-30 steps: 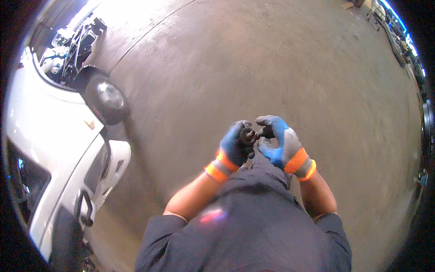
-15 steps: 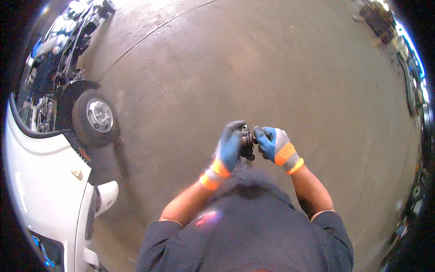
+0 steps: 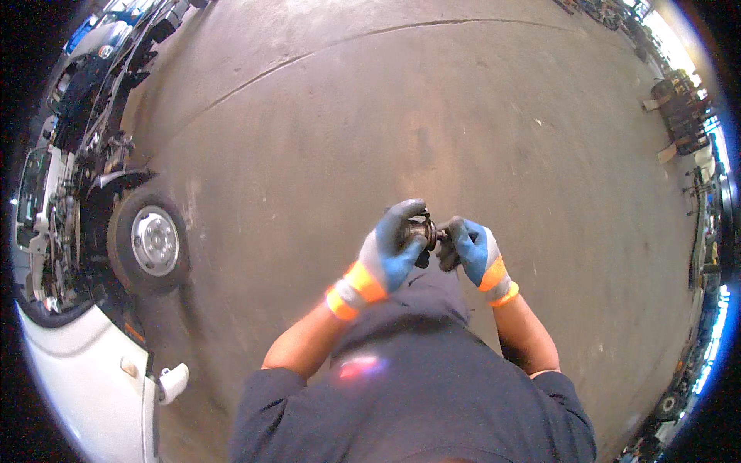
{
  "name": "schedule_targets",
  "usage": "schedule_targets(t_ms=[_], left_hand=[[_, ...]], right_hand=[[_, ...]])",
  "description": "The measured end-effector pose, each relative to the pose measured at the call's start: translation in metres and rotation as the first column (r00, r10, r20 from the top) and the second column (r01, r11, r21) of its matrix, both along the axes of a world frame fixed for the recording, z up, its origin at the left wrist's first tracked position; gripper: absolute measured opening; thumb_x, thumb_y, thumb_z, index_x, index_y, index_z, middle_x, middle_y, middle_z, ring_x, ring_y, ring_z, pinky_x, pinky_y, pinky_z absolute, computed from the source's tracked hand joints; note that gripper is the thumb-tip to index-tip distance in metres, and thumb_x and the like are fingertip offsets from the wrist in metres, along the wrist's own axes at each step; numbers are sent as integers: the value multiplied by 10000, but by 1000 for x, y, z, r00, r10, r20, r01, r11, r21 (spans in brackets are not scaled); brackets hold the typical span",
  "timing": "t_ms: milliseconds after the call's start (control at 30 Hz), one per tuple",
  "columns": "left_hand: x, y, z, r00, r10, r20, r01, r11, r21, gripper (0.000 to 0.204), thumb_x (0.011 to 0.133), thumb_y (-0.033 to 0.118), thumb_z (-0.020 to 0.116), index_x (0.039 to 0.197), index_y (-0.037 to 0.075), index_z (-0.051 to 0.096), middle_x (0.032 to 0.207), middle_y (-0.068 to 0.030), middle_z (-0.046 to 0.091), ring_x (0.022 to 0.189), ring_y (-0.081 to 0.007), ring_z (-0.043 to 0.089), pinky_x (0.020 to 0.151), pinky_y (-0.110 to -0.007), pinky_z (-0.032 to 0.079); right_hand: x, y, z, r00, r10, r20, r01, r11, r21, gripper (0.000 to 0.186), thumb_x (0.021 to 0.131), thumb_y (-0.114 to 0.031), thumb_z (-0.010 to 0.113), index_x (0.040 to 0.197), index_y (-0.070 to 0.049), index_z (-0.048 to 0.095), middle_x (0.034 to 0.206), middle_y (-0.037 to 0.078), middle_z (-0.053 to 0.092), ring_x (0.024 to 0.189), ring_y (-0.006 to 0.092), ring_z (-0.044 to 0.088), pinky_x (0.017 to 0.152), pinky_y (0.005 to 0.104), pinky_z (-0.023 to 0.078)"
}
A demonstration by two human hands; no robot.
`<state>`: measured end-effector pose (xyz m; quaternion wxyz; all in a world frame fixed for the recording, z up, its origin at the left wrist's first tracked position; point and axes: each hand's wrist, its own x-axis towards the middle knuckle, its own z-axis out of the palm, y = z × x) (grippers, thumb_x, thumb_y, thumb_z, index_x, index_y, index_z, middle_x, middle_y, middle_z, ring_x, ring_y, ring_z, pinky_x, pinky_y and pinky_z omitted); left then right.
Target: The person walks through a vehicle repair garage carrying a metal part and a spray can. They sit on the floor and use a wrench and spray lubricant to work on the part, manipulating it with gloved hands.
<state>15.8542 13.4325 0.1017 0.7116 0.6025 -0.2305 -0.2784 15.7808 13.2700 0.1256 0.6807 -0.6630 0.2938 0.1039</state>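
Observation:
Both hands wear blue-and-grey work gloves with orange cuffs and are raised in front of my body. My left hand [image 3: 392, 241] is wrapped round a small dark metal part [image 3: 421, 230] with a rounded, ringed body, its thumb and fingers curling over the left side. From the right, my right hand [image 3: 471, 244] closes its fingers on a thin stem or end that sticks out of the same part. The fingers hide much of the part, and its exact kind cannot be made out.
A white truck cab [image 3: 85, 378] with a side mirror [image 3: 174, 383] stands at my left. Ahead of it are a front wheel [image 3: 155, 241] and exposed engine parts [image 3: 62, 231]. Concrete floor [image 3: 370, 116] spreads ahead. Stacked dark items [image 3: 681, 116] stand at the far right.
The view has shifted, so the truck sits lower in the picture. My left hand has turned, showing more of the metal part. Both hands stay on it.

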Motion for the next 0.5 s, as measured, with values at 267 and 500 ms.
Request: schedule_targets(t_ms=[267, 500], left_hand=[[250, -227, -6, 987, -145, -73, 146, 989, 5, 415, 904, -5, 502, 1302, 37, 395, 1048, -77, 568, 801, -129, 592, 710, -270, 509], [465, -450, -9, 987, 143, -69, -148, 986, -72, 256, 926, 32, 444, 1170, 95, 398, 1103, -71, 540, 971, -146, 538, 828, -276, 470]], right_hand=[[232, -219, -27, 939, 7, 344, 37, 992, -121, 273, 880, -163, 621, 1057, 31, 549, 953, 74, 629, 825, 135, 603, 754, 296, 512], [475, -423, 24, 857, 118, 501, -4, 975, -222, 380, 813, -198, 699, 1087, 16, 545, 962, 108, 614, 867, 163, 629, 744, 278, 525]])
